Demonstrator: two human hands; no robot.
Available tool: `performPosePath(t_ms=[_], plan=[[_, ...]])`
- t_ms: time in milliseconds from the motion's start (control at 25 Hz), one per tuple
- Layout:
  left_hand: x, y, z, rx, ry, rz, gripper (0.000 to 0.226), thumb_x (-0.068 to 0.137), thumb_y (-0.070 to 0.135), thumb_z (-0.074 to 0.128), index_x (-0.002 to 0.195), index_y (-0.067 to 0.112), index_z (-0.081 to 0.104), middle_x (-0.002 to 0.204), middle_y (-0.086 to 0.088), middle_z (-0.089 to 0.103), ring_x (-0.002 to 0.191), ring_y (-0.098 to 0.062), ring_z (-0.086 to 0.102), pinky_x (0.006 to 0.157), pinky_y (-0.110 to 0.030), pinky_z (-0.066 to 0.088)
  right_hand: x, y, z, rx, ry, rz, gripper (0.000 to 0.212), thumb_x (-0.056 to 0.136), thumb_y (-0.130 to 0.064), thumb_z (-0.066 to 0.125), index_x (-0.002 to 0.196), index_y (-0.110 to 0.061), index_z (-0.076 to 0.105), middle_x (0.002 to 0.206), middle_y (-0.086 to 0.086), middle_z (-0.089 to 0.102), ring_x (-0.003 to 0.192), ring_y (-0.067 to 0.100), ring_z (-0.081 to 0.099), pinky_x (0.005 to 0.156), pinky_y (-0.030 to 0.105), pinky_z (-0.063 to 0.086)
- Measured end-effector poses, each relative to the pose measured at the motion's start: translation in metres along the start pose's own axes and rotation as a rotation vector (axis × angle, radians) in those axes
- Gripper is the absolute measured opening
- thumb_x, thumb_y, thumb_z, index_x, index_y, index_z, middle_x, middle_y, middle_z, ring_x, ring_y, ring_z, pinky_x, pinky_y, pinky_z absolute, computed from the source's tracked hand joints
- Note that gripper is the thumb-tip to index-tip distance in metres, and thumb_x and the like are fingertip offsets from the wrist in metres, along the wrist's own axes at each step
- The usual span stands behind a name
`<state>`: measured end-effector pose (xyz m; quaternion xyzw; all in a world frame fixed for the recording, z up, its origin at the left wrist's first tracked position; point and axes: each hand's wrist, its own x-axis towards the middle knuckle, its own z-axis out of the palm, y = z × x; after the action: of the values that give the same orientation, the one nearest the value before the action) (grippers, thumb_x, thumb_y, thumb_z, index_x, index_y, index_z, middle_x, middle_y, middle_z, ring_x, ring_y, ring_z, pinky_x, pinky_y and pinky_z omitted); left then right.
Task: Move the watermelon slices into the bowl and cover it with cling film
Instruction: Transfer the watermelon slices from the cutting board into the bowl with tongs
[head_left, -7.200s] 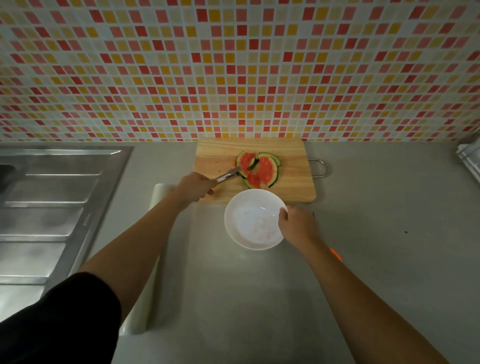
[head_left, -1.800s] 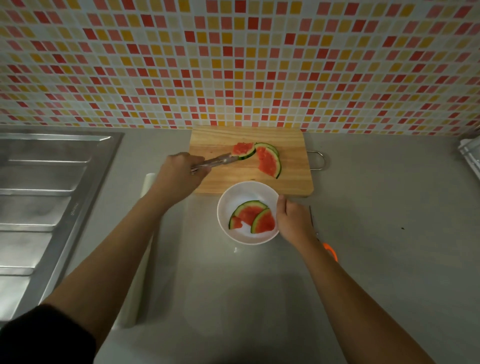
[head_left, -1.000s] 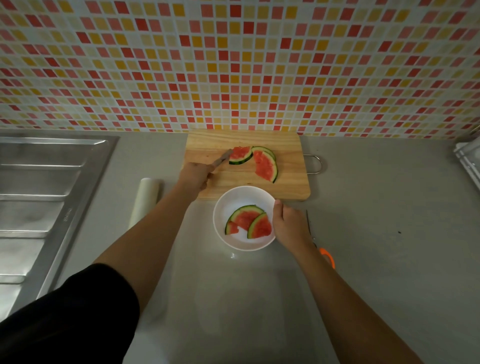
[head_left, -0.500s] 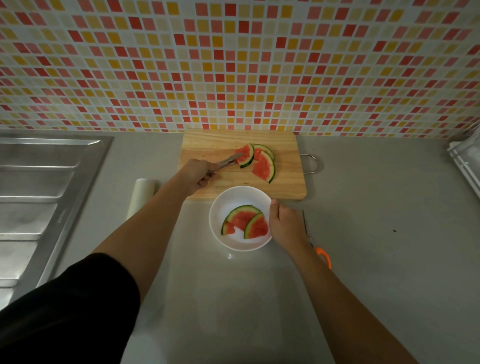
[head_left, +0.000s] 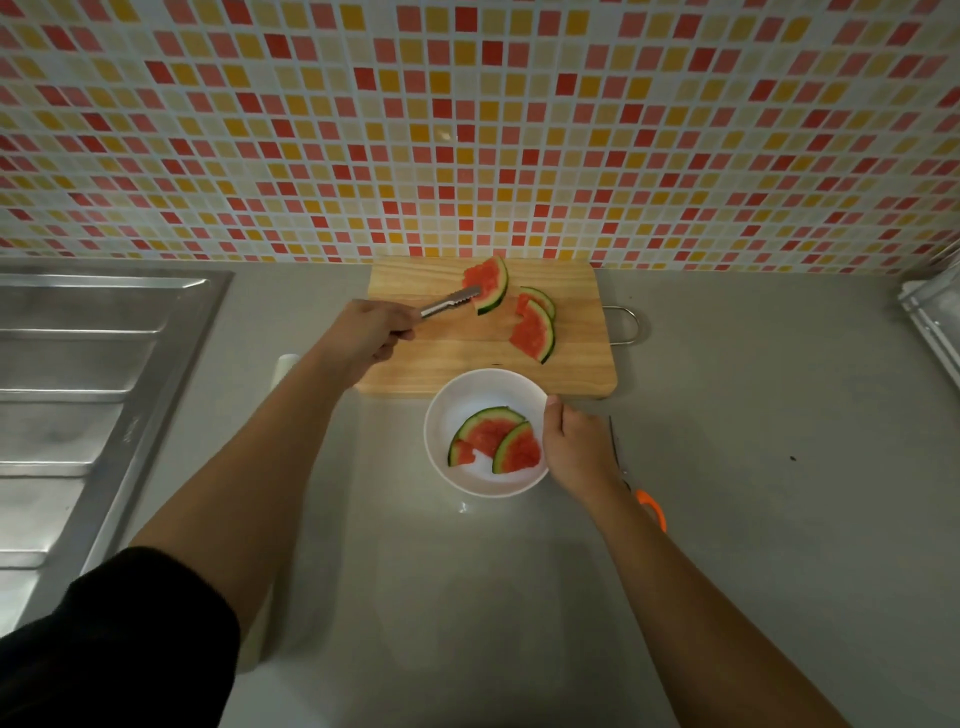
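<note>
My left hand (head_left: 370, 332) grips metal tongs (head_left: 448, 303) whose tips clamp a watermelon slice (head_left: 489, 283), lifted over the far part of the wooden cutting board (head_left: 457, 364). Two more slices (head_left: 535, 328) lie on the board to the right. The white bowl (head_left: 457, 395) stands on the counter in front of the board and holds two larger slices (head_left: 498, 439) and a small piece. My right hand (head_left: 574, 449) holds the bowl's right rim. The cling film roll (head_left: 285, 364) lies left of the board, mostly hidden behind my left arm.
A steel sink drainer (head_left: 83, 395) fills the left side. Scissors with an orange handle (head_left: 649, 506) lie on the grey counter behind my right wrist. A white rack edge (head_left: 935, 322) shows at the far right. The tiled wall rises just behind the board.
The tongs have closed on one slice and raised it off the board toward its far edge. Earlier the bowl was empty; now it holds slices. My right hand stays on the bowl.
</note>
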<state>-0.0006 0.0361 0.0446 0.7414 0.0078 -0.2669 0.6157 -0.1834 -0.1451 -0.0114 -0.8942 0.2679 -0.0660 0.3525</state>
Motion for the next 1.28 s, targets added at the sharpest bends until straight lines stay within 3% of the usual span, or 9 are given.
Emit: performPosePath(t_ms=[200, 360, 480, 640, 720, 840, 1000, 1160, 1280], plan=[[-0.052, 0.000, -0.039, 0.270, -0.235, 0.032, 0.017, 0.083, 0.011, 0.065, 0.071, 0.016, 0.077, 0.057, 0.002, 0.057, 0.045, -0.003, 0.039, 0.043, -0.015, 0.031, 0.000, -0.001, 0.002, 0.009, 0.023, -0.027, 0.052, 0.098, -0.029, 0.028, 0.073, 0.002, 0.061, 0.076, 0.021, 0.067, 0.075, 0.035, 0.060, 0.064, 0.032, 0.040], [-0.074, -0.008, -0.029, 0.765, -0.219, 0.109, 0.012, 0.083, 0.018, 0.066, 0.081, 0.022, 0.077, 0.061, 0.009, 0.067, 0.057, -0.003, 0.056, 0.054, -0.016, 0.040, 0.001, 0.000, 0.003, -0.022, -0.007, 0.002, 0.055, 0.099, -0.032, 0.024, 0.082, 0.003, 0.063, 0.086, 0.025, 0.067, 0.084, 0.038, 0.060, 0.069, 0.034, 0.041], [-0.084, -0.009, -0.006, 1.057, -0.225, 0.230, 0.019, 0.088, 0.024, 0.058, 0.093, 0.017, 0.076, 0.087, 0.001, 0.071, 0.078, -0.013, 0.059, 0.070, -0.024, 0.044, 0.000, 0.000, 0.003, -0.042, -0.008, 0.001, 0.057, 0.099, -0.033, 0.023, 0.084, 0.004, 0.064, 0.087, 0.025, 0.067, 0.085, 0.038, 0.061, 0.067, 0.033, 0.038], [-0.098, 0.004, 0.001, 1.376, -0.186, 0.323, 0.033, 0.093, 0.034, 0.049, 0.090, 0.011, 0.071, 0.086, -0.005, 0.068, 0.080, -0.022, 0.060, 0.070, -0.030, 0.045, 0.002, 0.001, 0.002, -0.063, -0.011, -0.015, 0.055, 0.099, -0.029, 0.025, 0.078, 0.005, 0.063, 0.084, 0.026, 0.067, 0.080, 0.038, 0.061, 0.062, 0.030, 0.033], [-0.101, 0.019, -0.009, 1.341, -0.130, 0.403, 0.027, 0.091, 0.033, 0.053, 0.092, 0.016, 0.072, 0.081, 0.001, 0.068, 0.072, -0.014, 0.060, 0.061, -0.022, 0.041, 0.003, 0.003, 0.003, -0.078, -0.020, -0.024, 0.052, 0.099, -0.027, 0.026, 0.076, 0.004, 0.060, 0.082, 0.026, 0.067, 0.078, 0.037, 0.061, 0.062, 0.028, 0.031], [-0.077, 0.030, -0.017, 1.024, 0.001, 0.462, 0.019, 0.089, 0.031, 0.059, 0.094, 0.021, 0.073, 0.074, 0.006, 0.065, 0.062, -0.009, 0.056, 0.057, -0.019, 0.037, 0.003, 0.003, 0.002, -0.061, -0.002, -0.028, 0.054, 0.099, -0.029, 0.027, 0.072, 0.004, 0.060, 0.076, 0.024, 0.067, 0.074, 0.036, 0.061, 0.060, 0.028, 0.031], [-0.017, 0.017, 0.000, 0.417, -0.050, 0.031, 0.020, 0.086, 0.025, 0.065, 0.091, 0.006, 0.071, 0.075, -0.006, 0.062, 0.052, -0.014, 0.040, 0.049, -0.022, 0.034, 0.003, 0.002, 0.003, -0.089, 0.012, -0.035, 0.056, 0.099, -0.031, 0.026, 0.076, 0.004, 0.064, 0.077, 0.024, 0.067, 0.075, 0.036, 0.061, 0.062, 0.030, 0.033], [0.019, 0.004, 0.014, 0.430, -0.189, -0.077, 0.019, 0.085, 0.017, 0.065, 0.078, -0.001, 0.066, 0.070, -0.009, 0.058, 0.045, -0.011, 0.030, 0.039, -0.019, 0.026, 0.003, 0.000, 0.002, -0.076, 0.018, -0.034, 0.056, 0.099, -0.030, 0.027, 0.076, 0.006, 0.064, 0.076, 0.025, 0.067, 0.072, 0.037, 0.062, 0.062, 0.033, 0.041], [0.033, 0.005, 0.028, 0.422, -0.291, -0.086, 0.017, 0.085, 0.016, 0.064, 0.087, -0.001, 0.068, 0.070, -0.008, 0.058, 0.046, -0.010, 0.028, 0.038, -0.017, 0.024, 0.002, 0.000, 0.002, -0.064, 0.027, -0.052, 0.054, 0.099, -0.027, 0.030, 0.074, 0.008, 0.063, 0.073, 0.026, 0.066, 0.068, 0.038, 0.062, 0.058, 0.033, 0.039]])
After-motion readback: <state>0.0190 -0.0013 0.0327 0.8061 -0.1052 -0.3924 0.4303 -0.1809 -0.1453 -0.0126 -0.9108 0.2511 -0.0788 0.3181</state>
